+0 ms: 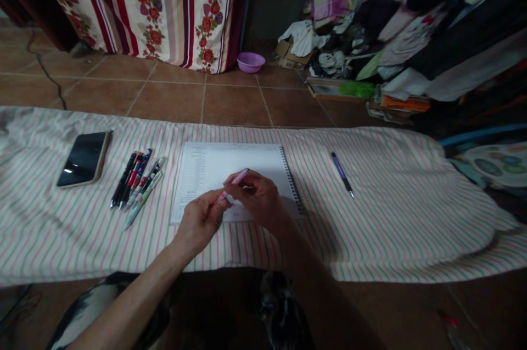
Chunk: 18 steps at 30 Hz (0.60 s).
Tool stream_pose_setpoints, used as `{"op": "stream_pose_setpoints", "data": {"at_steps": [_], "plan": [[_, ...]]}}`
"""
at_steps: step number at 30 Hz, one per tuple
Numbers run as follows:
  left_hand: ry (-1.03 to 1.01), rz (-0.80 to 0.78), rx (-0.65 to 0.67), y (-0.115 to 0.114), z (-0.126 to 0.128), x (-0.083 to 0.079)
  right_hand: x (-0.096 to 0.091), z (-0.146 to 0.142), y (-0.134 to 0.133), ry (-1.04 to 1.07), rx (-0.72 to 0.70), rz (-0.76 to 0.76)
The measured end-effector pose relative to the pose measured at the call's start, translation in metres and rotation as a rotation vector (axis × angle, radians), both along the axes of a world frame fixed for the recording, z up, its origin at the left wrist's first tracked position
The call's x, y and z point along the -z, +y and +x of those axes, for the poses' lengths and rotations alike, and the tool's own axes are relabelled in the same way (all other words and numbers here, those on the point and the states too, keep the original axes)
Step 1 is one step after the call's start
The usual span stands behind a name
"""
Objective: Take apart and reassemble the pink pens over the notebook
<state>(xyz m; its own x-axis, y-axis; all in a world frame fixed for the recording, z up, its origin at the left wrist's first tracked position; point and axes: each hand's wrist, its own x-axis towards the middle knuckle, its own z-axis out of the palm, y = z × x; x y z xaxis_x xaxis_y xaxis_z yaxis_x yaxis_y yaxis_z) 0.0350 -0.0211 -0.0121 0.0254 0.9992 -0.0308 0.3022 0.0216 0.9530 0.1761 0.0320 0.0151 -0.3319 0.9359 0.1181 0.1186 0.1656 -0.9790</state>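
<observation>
Both hands meet over a white spiral notebook (242, 157) that lies flat on the striped cloth. A pink pen (239, 176) slants between them. My left hand (205, 214) is closed around its lower end, and the fingers of my right hand (259, 196) pinch its upper part. Parts of the pen are hidden by the fingers. To the right of the notebook lies a purple pen (341, 173) with a black grip. On the left, several pens (138, 179) lie side by side in a bunch.
A dark-screened phone (84, 159) rests at the cloth's left. The striped cloth (395, 201) covers the table. Beyond it, a purple basin (251, 62) stands on the tiled floor near a flowered curtain (173, 9). Piled clothes (349, 15) fill the far right.
</observation>
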Motion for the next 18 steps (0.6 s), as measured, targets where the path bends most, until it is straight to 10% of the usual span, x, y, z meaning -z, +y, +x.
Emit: {"op": "stream_pose_setpoints", "data": {"at_steps": [7, 18], "plan": [[-0.201, -0.097, 0.034, -0.001, -0.003, 0.012, 0.001, -0.008, -0.001, 0.101, 0.054, -0.230], [-0.072, -0.042, -0.006, -0.001, -0.005, 0.002, 0.007, -0.012, -0.002, -0.106, 0.182, -0.114]]}}
